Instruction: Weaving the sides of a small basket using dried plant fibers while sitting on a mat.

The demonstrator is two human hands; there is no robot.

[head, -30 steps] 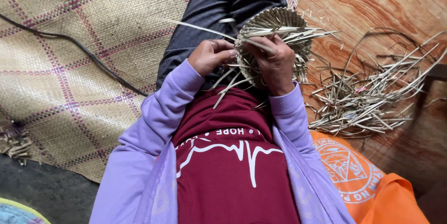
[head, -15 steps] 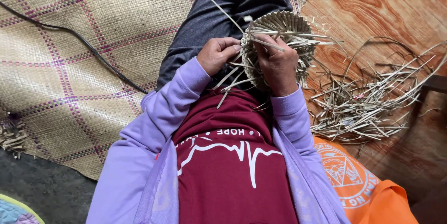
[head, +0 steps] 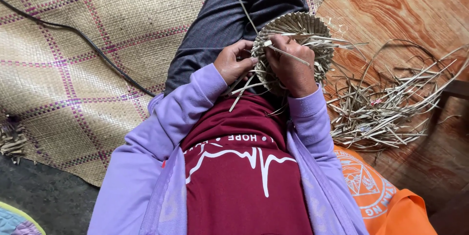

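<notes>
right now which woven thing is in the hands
The small round basket on the lap, gripped by both hands; the big checked mat lies flat on the floor, untouched.

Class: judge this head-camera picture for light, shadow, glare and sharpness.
Head view: soft, even light, no glare; faint shadow under the loose straw on the wooden floor; left hand, right hand and round woven basket sharp; lower corners darker.

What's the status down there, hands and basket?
Left hand pinching strips at the woven basket rim. Right hand gripping the basket, strip across its fingers. Loose strips piled aside, nothing blocking.
</notes>
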